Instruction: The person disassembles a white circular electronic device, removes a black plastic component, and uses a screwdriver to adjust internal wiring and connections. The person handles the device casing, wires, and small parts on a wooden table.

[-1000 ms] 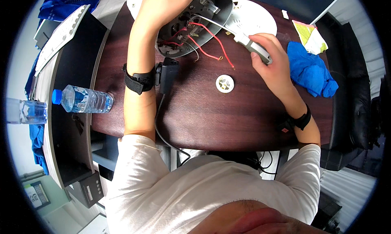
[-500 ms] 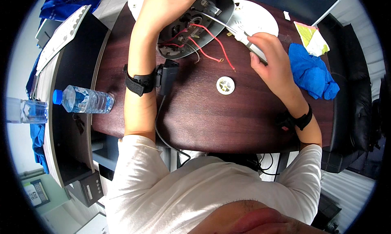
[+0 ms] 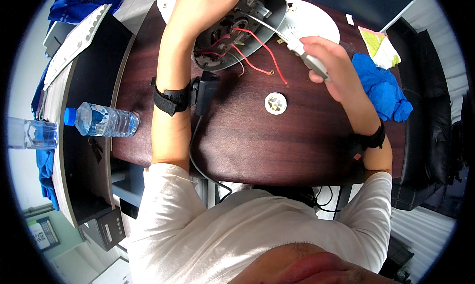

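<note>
At the far middle of the table, an appliance housing (image 3: 280, 16), grey inside, lies tipped with its open end toward me. Inside show dark metal parts, and red wires (image 3: 257, 37) hang out over the tabletop. My left hand (image 3: 203, 9) is closed on the upper rim of the housing; some fingertips are hidden. My right hand (image 3: 332, 61) is wrapped round the pale handle of a screwdriver (image 3: 297, 45). The thin shaft reaches into the housing's open end, and its tip is hard to make out. A small round white part (image 3: 275, 103) lies nearer me.
Behind the screwdriver lies a white round cover (image 3: 316, 24). On the right are a blue cloth (image 3: 381, 88) and a green-and-white packet (image 3: 378, 46). A water bottle (image 3: 106, 121) lies at the left edge. A dark screen (image 3: 356, 4) stands at the back of the brown table (image 3: 237, 150).
My right hand has rolled round the screwdriver handle, its fingers now curled differently, and its wrist has shifted slightly right. The left hand and housing have barely moved.
</note>
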Available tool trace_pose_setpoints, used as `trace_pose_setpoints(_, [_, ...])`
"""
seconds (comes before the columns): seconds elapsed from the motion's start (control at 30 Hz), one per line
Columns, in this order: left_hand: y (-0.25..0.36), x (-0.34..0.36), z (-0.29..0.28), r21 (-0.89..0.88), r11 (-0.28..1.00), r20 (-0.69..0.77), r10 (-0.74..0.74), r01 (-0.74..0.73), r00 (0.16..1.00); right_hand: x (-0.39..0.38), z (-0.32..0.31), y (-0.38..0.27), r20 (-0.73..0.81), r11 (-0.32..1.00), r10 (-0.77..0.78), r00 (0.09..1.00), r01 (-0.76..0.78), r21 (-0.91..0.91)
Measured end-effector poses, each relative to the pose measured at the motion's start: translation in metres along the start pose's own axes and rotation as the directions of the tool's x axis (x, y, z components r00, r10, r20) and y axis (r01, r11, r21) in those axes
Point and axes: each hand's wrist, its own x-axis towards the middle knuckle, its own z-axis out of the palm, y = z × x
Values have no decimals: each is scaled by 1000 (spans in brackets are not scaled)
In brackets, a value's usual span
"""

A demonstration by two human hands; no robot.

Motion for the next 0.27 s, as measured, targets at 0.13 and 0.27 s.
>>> trace_pose_setpoints(0.13, [0, 1, 2, -3, 1000, -3, -2, 2, 1000, 4, -5, -9, 144, 979, 167, 975, -182, 96])
trace_pose_setpoints(0.27, [-5, 1, 2, 9, 1000, -12, 20, -20, 1000, 9, -8, -12, 203, 977, 150, 968, -177, 122])
